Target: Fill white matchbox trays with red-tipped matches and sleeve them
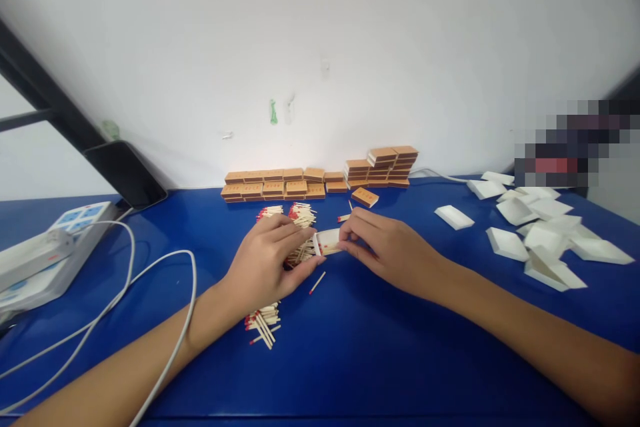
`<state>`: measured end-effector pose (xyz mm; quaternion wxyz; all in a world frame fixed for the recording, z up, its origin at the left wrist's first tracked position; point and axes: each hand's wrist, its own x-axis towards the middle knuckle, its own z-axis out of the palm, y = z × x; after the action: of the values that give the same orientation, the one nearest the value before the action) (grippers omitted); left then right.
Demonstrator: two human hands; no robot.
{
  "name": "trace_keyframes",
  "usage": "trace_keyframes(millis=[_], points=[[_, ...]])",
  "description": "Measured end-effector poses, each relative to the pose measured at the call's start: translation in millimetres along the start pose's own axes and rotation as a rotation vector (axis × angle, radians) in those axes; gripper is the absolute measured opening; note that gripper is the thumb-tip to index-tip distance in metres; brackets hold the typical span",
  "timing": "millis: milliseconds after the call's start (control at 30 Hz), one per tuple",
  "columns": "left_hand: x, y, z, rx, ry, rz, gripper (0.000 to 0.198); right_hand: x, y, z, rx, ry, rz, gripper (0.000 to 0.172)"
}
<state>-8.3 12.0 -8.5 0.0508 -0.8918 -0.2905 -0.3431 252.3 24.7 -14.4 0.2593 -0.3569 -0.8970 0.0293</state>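
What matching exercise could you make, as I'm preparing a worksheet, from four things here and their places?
Things:
1. Pile of white trays
2. Lone match
3. Matchbox stacks
4. Tray containing matches

Places:
A. Against the wall
B. Between the left hand and right hand
C. At the far right
D. Nearer the camera than the hands' fingers

Pairs: 1-C, 2-D, 3-A, 4-B
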Motion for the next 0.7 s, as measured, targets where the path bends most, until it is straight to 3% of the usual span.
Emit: trace_keyframes(millis=[167,400,533,700], points=[[-1,-1,1.0,-0.045,0.008,-0.015,0.036,1,-2,-2,0.103,0.038,0.02,0.008],[2,2,0.6,-0.109,0.033,-0.05,0.035,4,1,-6,0.304,0.025,0.083,0.018],[1,3,1.5,-0.136,0.033,-0.063,0.034,3,0,0,0.341,-0.003,0.11,0.02],[0,6,1.0,-0.136,0.016,-0.062,0.034,2,-5,5,0.366,0.053,0.136,0.018]])
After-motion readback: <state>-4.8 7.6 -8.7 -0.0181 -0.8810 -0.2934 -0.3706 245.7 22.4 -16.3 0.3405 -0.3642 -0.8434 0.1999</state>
